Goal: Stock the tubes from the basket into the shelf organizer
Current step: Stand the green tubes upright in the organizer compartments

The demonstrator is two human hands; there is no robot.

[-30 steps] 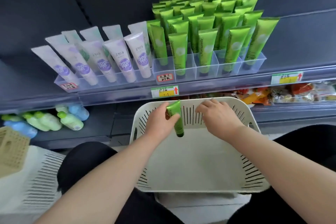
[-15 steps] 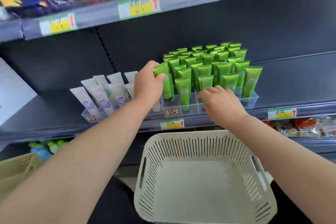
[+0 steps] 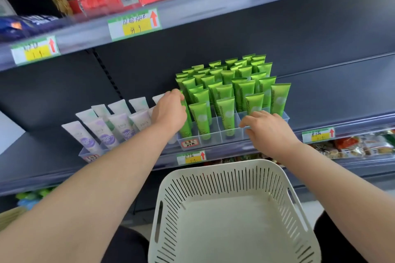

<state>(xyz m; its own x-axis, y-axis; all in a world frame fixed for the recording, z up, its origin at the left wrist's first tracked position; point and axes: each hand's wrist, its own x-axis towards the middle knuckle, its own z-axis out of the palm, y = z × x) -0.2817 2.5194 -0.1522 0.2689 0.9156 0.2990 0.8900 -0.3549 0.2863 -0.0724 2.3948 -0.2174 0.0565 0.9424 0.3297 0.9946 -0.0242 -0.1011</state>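
Dark grey steel makes up the shelf (image 3: 320,34) that fills most of our view. Below it sits our white slotted basket (image 3: 235,166), and we see no tube on the part of its floor that shows. On the shelf edge stands the clear plastic organizer (image 3: 213,137), its compartments packed with upright green tubes (image 3: 245,85), caps down. A second tray of lilac tubes (image 3: 102,134) stands just beside it to the left.

Our right hand (image 3: 267,129) rests against the organizer's front wall, fingers spread and relaxed, holding nothing. Our left hand (image 3: 171,111) curls its fingers round the upper part of one green tube (image 3: 185,129), which stands in the front-left compartment with its lower end inside the wall.

We judge the tube to be light and soft-walled, with a glossy skin that could slide in a loose grip. The flat crimped top is the stiff part, so we would pinch there or just under it. Squeezing the middle would only dent it. The thin dividers look flexible, so we would steady the organizer while seating the tube.
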